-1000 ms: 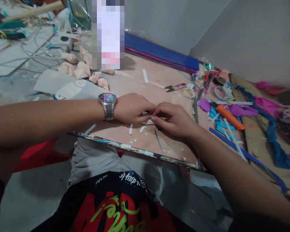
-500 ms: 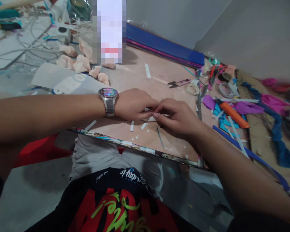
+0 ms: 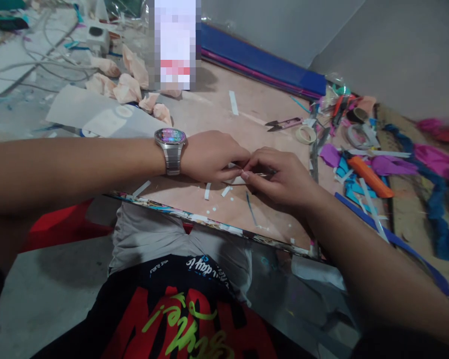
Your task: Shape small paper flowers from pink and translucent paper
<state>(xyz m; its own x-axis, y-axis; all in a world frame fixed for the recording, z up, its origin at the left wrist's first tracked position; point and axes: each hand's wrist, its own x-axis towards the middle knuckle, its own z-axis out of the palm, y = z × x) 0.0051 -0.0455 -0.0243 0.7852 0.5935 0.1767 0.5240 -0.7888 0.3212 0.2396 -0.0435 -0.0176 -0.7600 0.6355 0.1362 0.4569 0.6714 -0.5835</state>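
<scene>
- The left hand [image 3: 213,157] and right hand [image 3: 284,177] meet fingertip to fingertip on the worktop [image 3: 209,119], pinched together on a small white paper piece [image 3: 239,180].
- The paper piece lies flat on the worktop between both hands, largely hidden by the fingers.
- Handling judgement: very light, thin and pliable; it creases or tears readily.
- Hold point: the edges, with fingertip pinch only.
- Loose white strips [image 3: 207,191] lie just beside it; snips [image 3: 284,123] lie well apart.

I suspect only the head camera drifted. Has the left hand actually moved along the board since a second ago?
No. The left hand sits just above the same white strips as before.
</scene>
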